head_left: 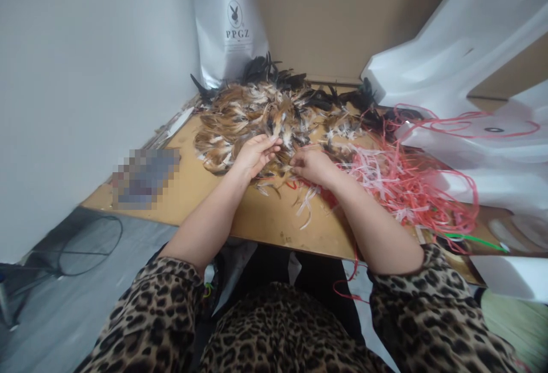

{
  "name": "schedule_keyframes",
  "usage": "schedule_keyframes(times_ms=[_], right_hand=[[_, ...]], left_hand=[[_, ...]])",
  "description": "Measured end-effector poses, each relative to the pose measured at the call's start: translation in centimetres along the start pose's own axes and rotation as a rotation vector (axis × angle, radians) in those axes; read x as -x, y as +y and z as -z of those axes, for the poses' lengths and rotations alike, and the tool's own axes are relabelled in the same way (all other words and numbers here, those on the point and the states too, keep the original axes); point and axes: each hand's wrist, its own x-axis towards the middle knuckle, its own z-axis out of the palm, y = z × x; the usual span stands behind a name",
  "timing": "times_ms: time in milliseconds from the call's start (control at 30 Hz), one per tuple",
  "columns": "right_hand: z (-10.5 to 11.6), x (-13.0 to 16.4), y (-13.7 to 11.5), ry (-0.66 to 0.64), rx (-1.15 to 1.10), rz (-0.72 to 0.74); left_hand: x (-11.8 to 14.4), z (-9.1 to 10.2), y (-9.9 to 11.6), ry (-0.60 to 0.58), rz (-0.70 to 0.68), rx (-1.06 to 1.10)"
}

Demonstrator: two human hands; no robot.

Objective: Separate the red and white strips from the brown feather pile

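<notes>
A wide heap of brown and white feathers [231, 108] covers the middle of the wooden table. My left hand [257, 155] is at the heap's front edge, with thumb and forefinger pinched on a brown-and-white feather [277, 124] that points up and away. To its right, my right hand [314, 165] is held low over the front feathers, its fingers curled together. What those fingertips hold, if anything, is too small to make out. Beside the right forearm lies a tangle of pink, red and white plastic strips [402, 187].
Black feathers [295, 81] line the back of the heap. Behind stands a silvery printed bag [231, 59]. White plastic sheeting [432, 48] rises at the right. A green strip [475, 240] lies near the right edge; a blurred-out patch [148, 179] covers something at left.
</notes>
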Motion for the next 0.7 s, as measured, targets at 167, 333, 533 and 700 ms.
schedule_keyframes(times_ms=[167,333,533,700], right_hand=[[-0.5,0.0,-0.4,0.045,-0.016,0.007],[0.0,-0.1,0.3,0.136,-0.662,-0.134],[1.1,-0.1,0.7,0.070,-1.411,-0.333],[1.3,-0.1,0.6,0.090,-1.532,-0.330]], left_hand=[[0.0,-0.2,0.0,0.008,0.018,-0.022],[0.1,-0.2,-0.1,0.004,0.022,-0.029],[0.0,-0.2,-0.3,-0.008,0.028,-0.031],[0.0,0.1,-0.6,-0.072,0.091,-0.054]])
